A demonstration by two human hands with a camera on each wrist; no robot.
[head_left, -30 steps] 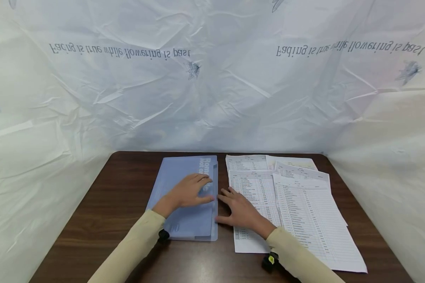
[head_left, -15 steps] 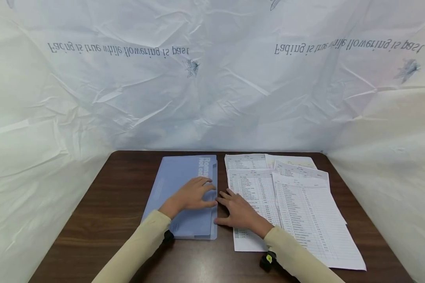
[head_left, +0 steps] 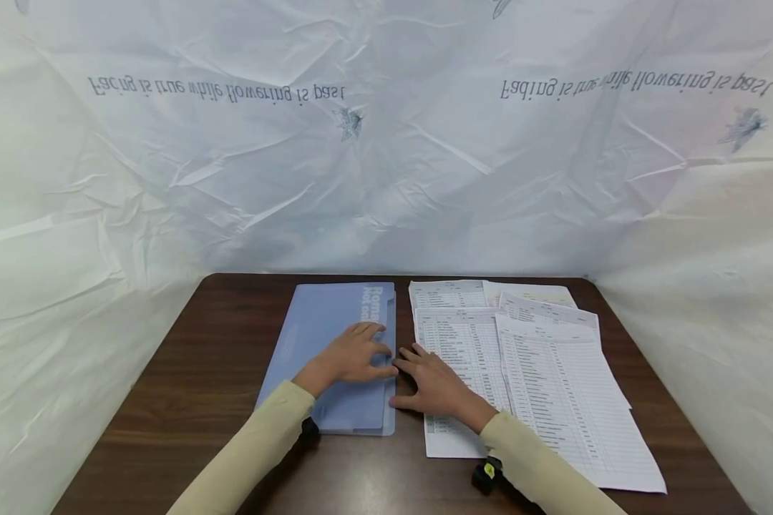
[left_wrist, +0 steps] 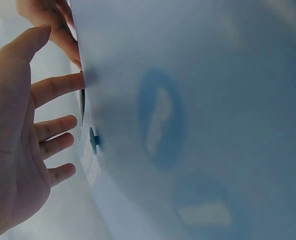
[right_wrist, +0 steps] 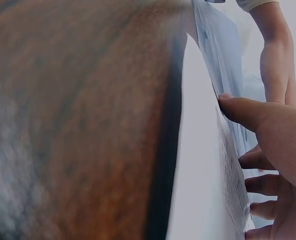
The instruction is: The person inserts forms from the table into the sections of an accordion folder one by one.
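A blue translucent plastic folder point(head_left: 315, 322) with pale lettering lies closed on the table. My left hand point(head_left: 350, 357) is over its right half, fingers spread and loosely bent, thumb and index tips at the right edge. In the left wrist view, the index fingertip meets the folder's surface, and a small teal button point(left_wrist: 93, 141) sits near the other fingers. My right hand point(head_left: 434, 385) is spread at that same edge, thumb and fingertips beside it, palm over printed sheets point(head_left: 467, 343). In the right wrist view its thumb tip overlaps the folder's edge.
More printed sheets point(head_left: 573, 400) overlap on the right side of the dark wooden table point(head_left: 167, 372). Behind the table and at both sides hangs a white, creased plastic sheet point(head_left: 386, 179) printed with upside-down writing.
My left hand has slid a little to the right and nearer, bringing its thumb to the folder's right edge. The right hand has barely shifted; folder and papers lie as before.
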